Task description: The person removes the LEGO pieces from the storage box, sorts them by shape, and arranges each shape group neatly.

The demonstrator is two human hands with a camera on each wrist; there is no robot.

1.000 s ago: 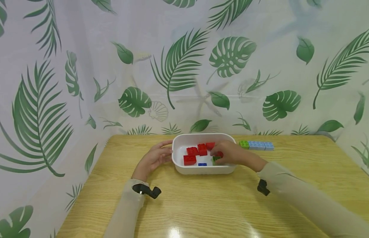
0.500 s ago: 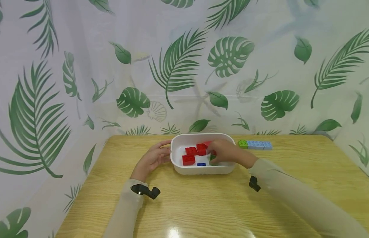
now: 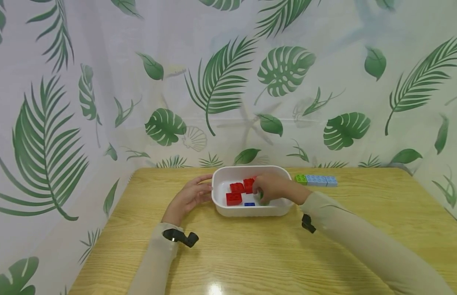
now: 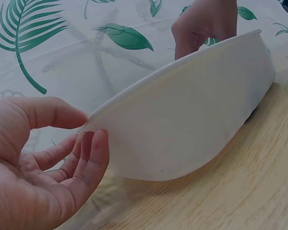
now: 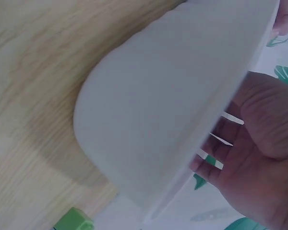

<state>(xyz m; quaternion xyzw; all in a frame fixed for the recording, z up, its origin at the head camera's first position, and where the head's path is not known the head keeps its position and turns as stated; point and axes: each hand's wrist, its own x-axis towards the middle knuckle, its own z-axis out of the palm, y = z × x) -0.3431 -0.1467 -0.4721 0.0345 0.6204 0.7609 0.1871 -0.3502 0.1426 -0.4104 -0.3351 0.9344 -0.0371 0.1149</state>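
A white plastic bin (image 3: 250, 211) with toy building bricks in it stands on the table. My left hand (image 3: 193, 196) grips its left end, thumb at the rim and fingertips against the outer wall in the left wrist view. My right hand (image 3: 274, 187) reaches over the right rim, its fingers down inside the bin. A green brick (image 3: 263, 198) shows partly under those fingers; I cannot tell whether they pinch it. Left of it lie several red bricks (image 3: 234, 199) and a small blue brick (image 3: 249, 204). In the right wrist view the bin wall (image 5: 153, 105) hides the right fingertips.
A row of a green brick (image 3: 301, 179) and light blue bricks (image 3: 317, 180) lies on the wooden table (image 3: 228, 250) right of the bin. Behind the table hangs a white cloth (image 3: 221, 143) printed with green leaves.
My right hand has moved left inside the bin and now covers more of the red bricks at the back and of the green brick. The left hand has stayed at the bin's left end.
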